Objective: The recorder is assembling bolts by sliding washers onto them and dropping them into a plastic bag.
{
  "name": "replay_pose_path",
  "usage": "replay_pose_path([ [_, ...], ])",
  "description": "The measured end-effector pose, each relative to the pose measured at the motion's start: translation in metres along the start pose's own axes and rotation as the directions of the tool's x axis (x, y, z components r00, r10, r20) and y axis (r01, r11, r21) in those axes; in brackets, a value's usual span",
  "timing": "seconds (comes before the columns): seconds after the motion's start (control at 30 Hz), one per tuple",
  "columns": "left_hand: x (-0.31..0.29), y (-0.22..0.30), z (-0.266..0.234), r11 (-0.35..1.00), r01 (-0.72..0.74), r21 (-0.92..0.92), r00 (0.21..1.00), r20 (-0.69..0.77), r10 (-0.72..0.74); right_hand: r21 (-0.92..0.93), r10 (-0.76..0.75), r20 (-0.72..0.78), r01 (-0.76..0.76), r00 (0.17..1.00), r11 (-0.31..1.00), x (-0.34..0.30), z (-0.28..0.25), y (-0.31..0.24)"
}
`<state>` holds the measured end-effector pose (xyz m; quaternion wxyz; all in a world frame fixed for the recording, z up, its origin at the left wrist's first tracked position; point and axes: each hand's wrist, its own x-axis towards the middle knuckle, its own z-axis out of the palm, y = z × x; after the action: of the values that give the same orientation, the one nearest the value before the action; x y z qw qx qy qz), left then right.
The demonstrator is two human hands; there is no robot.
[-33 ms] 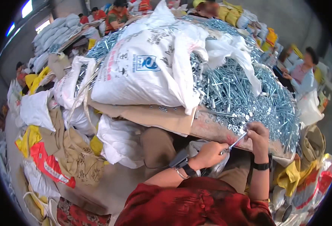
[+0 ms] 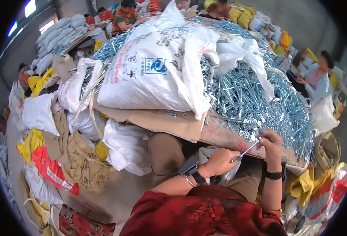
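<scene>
A long, thin silvery bolt (image 2: 250,149) slants upward to the right between my two hands, just in front of the pile's near edge. Its lower, thicker end is gripped in the closed fingers of my left hand (image 2: 223,160). At the upper end, the fingertips of my right hand (image 2: 272,144) are pinched together around the tip. A small bright piece shows at those fingertips, too small to name. Loose washers and nuts (image 2: 256,125) lie just beyond my right hand. Behind them spreads a heap of similar long bolts (image 2: 236,86).
A large white woven sack (image 2: 142,84) lies on the heap, over a cardboard sheet (image 2: 157,122). White, yellow and brown sacks (image 2: 83,165) crowd the floor at left. More sacks (image 2: 303,185) lie at right. A person (image 2: 319,76) sits at the right; several others work at the back.
The whole view has shifted very slightly. Both hands keep nearly the same pose on the bolt.
</scene>
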<state>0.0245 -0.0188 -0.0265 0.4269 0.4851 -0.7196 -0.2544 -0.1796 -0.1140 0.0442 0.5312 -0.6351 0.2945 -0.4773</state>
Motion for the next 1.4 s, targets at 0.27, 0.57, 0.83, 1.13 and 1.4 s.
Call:
replay_pose_path([
  [0.27,0.000,0.001,0.004,0.997,-0.056,-0.047,0.996,0.063,0.059,-0.192,-0.031,0.069,0.043,0.997,0.980,-0.017,-0.009,-0.006],
  [0.57,0.005,-0.002,0.015,0.911,-0.107,-0.399,0.994,-0.078,0.083,-0.673,-0.473,0.075,0.395,0.878,0.626,-0.032,0.037,0.012],
  [0.83,0.003,0.009,-0.006,0.982,-0.149,-0.116,0.988,-0.056,0.143,-0.198,0.273,0.238,-0.229,0.932,0.953,-0.044,0.020,-0.001],
  [1.13,0.005,0.001,0.002,0.934,-0.075,-0.350,0.951,-0.305,-0.038,0.071,0.182,0.222,-0.202,0.958,0.977,-0.022,0.087,0.012],
  [1.4,0.014,0.005,-0.031,0.954,0.022,-0.297,0.961,-0.258,-0.103,0.100,0.096,-0.006,-0.095,0.995,0.990,-0.031,0.078,-0.004],
])
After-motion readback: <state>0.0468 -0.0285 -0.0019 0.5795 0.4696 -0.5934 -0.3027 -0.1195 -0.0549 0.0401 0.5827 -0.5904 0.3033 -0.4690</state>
